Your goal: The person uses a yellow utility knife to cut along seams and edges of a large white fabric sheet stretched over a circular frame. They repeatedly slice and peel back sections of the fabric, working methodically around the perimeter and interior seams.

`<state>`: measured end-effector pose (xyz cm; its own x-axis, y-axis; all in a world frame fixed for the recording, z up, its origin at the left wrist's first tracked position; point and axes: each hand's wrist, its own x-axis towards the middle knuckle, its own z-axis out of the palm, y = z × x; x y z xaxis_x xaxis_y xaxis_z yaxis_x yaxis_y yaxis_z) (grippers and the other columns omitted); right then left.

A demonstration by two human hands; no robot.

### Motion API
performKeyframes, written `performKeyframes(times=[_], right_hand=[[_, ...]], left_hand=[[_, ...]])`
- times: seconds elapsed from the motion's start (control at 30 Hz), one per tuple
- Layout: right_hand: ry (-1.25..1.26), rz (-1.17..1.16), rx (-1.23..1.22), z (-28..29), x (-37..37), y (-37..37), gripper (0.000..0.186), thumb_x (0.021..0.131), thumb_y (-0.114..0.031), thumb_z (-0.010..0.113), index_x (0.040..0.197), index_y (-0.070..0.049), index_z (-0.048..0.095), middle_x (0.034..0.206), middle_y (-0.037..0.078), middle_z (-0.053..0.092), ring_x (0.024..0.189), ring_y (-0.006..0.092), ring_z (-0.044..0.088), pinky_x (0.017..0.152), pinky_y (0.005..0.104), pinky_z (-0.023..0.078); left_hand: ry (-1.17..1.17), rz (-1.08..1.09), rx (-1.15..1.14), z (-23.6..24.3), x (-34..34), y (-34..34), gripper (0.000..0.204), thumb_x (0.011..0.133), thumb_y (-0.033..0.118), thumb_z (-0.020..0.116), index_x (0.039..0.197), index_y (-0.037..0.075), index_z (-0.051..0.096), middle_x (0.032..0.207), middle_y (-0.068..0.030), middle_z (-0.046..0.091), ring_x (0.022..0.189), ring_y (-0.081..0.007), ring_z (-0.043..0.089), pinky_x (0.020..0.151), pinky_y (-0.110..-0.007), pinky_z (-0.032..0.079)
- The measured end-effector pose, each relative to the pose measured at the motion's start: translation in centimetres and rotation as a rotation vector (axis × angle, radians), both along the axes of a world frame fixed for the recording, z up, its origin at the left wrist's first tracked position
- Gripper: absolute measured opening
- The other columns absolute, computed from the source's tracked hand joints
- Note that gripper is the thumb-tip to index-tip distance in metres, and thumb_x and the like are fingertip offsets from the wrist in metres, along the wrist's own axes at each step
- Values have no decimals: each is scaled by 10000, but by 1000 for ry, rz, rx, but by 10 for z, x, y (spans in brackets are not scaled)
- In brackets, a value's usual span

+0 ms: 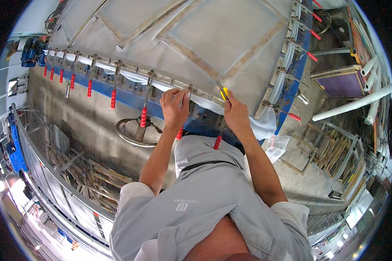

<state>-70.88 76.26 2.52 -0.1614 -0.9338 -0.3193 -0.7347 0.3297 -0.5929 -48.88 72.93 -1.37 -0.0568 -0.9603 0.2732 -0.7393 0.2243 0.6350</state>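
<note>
A grey shirt (213, 191) fills the lower middle, with both forearms reaching up past it. The left hand (174, 106) is partly closed, its fingers bent down at the near edge of the sheeted surface (235, 35), beside a clamp; I cannot tell whether it has hold of anything. The right hand (236, 113) is closed around a yellow-handled tool (224, 93), whose dark tip points away, at the near corner of a brownish strip (200, 60) on the sheet. Clamps with red grips (143, 117) line the near and right edges, above a blue frame (130, 99). Below the frame, a handwheel (137, 132) stands over the floor. White tubes (357, 103) lie to the right; blue machinery (29, 53) sits at the far left.
</note>
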Motion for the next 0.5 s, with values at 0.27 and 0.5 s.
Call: performKeyframes(times=[0.27, 0.5], right_hand=[[56, -40, -49, -14, 14, 10, 449, 998, -163, 528, 1399, 40, 527, 932, 306, 704, 854, 485, 696, 774, 587, 544], [64, -70, -113, -37, 26, 11, 481, 978, -144, 549, 1412, 49, 481, 912, 295, 702, 848, 482, 695, 764, 577, 546]], left_hand=[[137, 37, 123, 2, 56, 82, 119, 912, 46, 695, 1017, 39, 749, 870, -110, 689, 804, -283, 650, 746, -389, 522], [176, 90, 262, 17, 75, 148, 126, 938, 56, 685, 1041, 36, 753, 833, -119, 690, 727, -246, 650, 686, -357, 525]])
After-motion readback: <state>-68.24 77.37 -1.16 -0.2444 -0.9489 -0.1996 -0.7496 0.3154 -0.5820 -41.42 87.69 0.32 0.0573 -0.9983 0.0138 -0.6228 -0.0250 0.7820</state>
